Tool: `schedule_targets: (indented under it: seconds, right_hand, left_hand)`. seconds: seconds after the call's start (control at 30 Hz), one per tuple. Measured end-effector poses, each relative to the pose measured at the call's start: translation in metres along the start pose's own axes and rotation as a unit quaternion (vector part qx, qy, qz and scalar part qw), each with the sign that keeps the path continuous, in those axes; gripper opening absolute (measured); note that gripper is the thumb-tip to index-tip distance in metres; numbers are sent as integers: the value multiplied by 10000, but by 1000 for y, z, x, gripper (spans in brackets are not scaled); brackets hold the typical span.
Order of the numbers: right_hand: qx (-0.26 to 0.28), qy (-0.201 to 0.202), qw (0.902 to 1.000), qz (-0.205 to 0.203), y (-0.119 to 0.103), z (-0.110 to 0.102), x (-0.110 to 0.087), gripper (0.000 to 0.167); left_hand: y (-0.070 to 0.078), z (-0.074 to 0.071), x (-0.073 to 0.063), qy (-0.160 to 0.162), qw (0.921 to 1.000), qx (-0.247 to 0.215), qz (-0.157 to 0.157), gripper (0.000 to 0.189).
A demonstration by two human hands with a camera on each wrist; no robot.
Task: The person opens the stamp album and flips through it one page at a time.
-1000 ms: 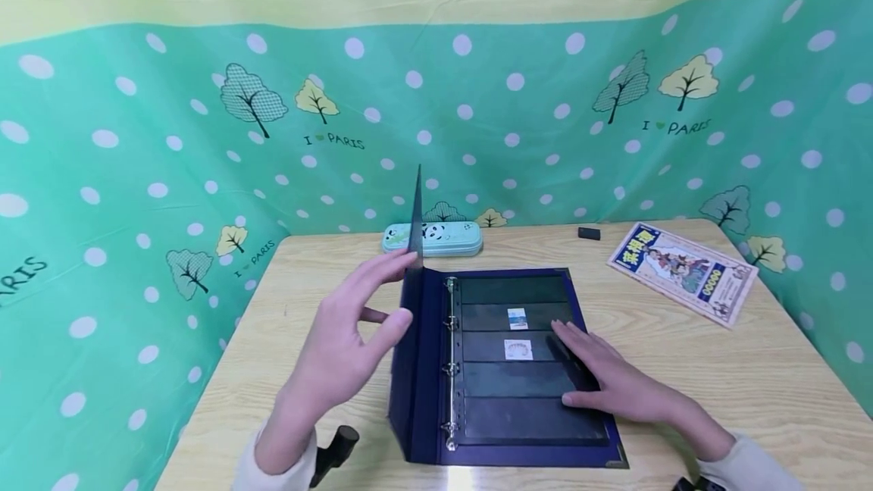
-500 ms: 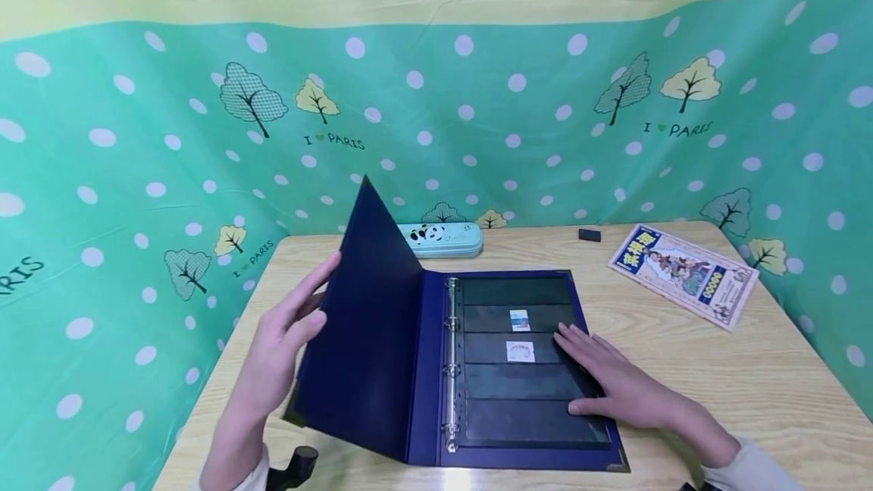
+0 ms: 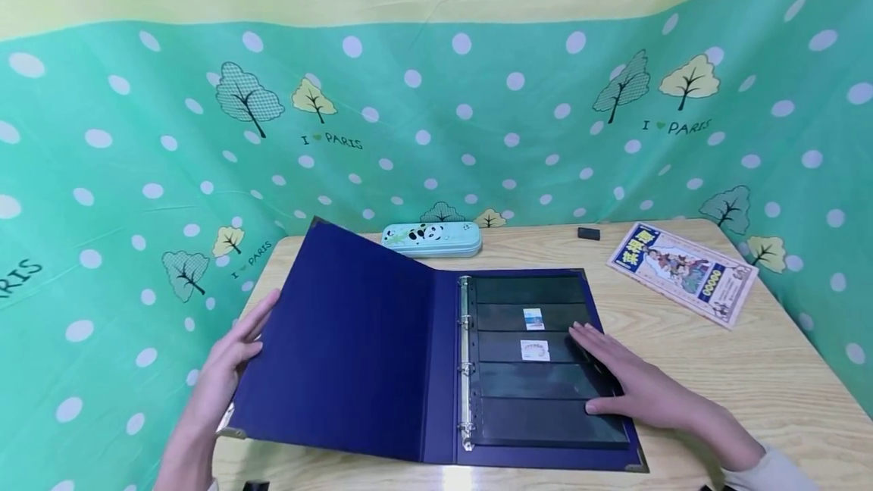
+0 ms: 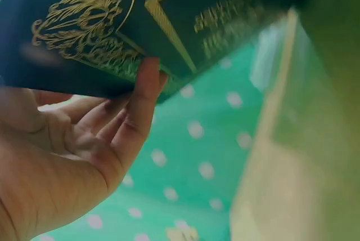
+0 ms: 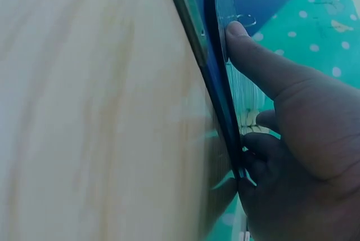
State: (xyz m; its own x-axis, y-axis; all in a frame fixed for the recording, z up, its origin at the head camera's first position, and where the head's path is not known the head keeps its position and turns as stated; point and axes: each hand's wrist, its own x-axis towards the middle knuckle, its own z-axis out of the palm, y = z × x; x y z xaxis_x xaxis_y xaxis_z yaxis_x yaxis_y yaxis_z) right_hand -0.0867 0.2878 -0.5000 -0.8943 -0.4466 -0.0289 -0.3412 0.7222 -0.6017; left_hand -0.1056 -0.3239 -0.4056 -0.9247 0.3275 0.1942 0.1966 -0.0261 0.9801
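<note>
The left hand (image 3: 220, 373), fingers extended, touches the left edge of a raised dark blue cover (image 3: 348, 347), and in the left wrist view we see a fingertip against its gold-patterned outer face. We find the right hand (image 3: 624, 379) resting on the right side of a black pocket page (image 3: 532, 419), thumb spread away from the fingers. Behind everything hangs a green and cream cloth (image 3: 423, 59) printed with dots, trees and PARIS lettering. Before it we have the wood-grained counter (image 3: 784, 385), and on its near side, around the middle, lies the blue ring binder (image 3: 441, 370) that the cover belongs to; the cover tilts up, its left edge clear of the counter. The pocket page, with five rows, lies on the binder's right half. Near the counter's far right corner we see a printed booklet (image 3: 682, 273) set at a slant. Along the far edge, just left of its middle, sits a light blue pencil case (image 3: 453, 241) with pandas on it. A slim metal ring bar (image 3: 466, 396) runs down beside the page. Near the far edge, between case and booklet, we notice a small black block (image 3: 589, 233). Smallest are two stamps: a blue and white stamp (image 3: 533, 319) in the second row from the top and a pale stamp (image 3: 535, 351) in the third.
</note>
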Motion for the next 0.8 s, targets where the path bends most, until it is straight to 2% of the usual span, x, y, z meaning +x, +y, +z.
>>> schedule_targets:
  seconds: [0.07,0.1,0.17,0.23,0.3,0.37,0.4,0.43,0.5,0.57,0.7,0.8]
  right_hand:
    - [-33,16,10000,43,2,-1,-1,103]
    - [-40,18,10000,45,2,-2,-2,104]
    - [-38,6,10000,83,3,-2,-3,104]
    - [-44,-13,9999,122,4,-2,-4,105]
    - [-9,-38,9999,150,5,-2,-4,106]
    - [22,-51,9998,168,5,-2,-4,107]
    - [55,-50,9998,156,5,-2,-4,107]
    - [60,-42,9999,149,6,-2,-4,107]
    - [35,-3,9999,136,6,-2,-4,107]
    - [-2,25,9999,98,7,-2,-4,106]
    - [-46,56,9999,97,8,0,-4,105]
    - [-30,68,9999,109,8,1,-4,105]
  left_hand:
    - [-11,-10,-6,308,9977,431,-423,62]
    - [-16,-14,-8,455,9933,813,-688,60]
    - [-26,-18,-12,616,9775,1554,-1288,60]
    - [-34,-18,-13,721,9490,2503,-1777,67]
    - [-43,-14,-13,695,9190,3171,-2236,78]
    - [-52,-8,-11,626,8943,3615,-2562,89]
    - [-57,-5,-10,585,8842,3796,-2659,94]
    - [-62,-2,-9,533,8772,3908,-2737,98]
    - [-71,5,-7,420,8700,4064,-2759,105]
    - [-80,14,-5,364,8673,4221,-2612,112]
    - [-95,34,-1,453,8595,4633,-2110,127]
    - [-104,51,4,445,8593,4834,-1613,131]
